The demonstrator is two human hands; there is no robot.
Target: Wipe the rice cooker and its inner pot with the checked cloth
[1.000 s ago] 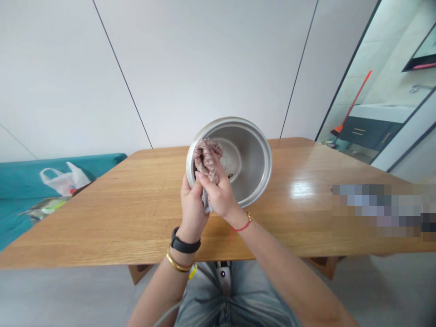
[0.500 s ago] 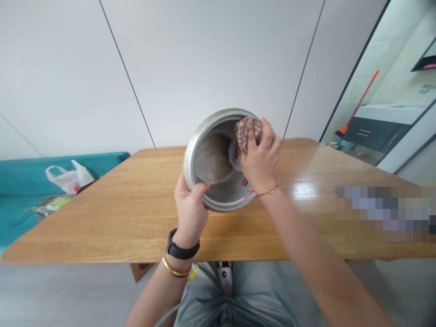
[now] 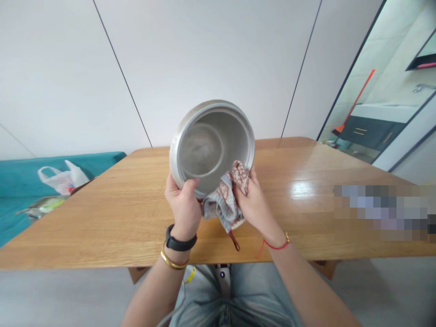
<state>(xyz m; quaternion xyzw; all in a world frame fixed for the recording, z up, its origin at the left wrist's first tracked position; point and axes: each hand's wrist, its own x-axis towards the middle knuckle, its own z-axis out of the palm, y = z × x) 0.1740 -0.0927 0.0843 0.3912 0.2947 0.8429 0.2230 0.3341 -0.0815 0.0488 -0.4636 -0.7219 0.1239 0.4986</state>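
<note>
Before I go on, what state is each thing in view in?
Metal pot: uncovered, tilted, mouth towards the wearer
Cloth: bunched, at the pot's near rim, loop hanging down
Left hand: gripping the pot's rim
Right hand: closed on the cloth
Plastic bag: slumped, handles up
Red broom: leaning at a slant

Cloth [image 3: 222, 203] hangs before pot [image 3: 213, 147]; sofa [image 3: 20, 179] left of table [image 3: 112, 213].

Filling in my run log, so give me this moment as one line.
left hand: grips metal pot | right hand: holds patterned cloth at pot's edge | pot: tilted, opening toward camera
</note>
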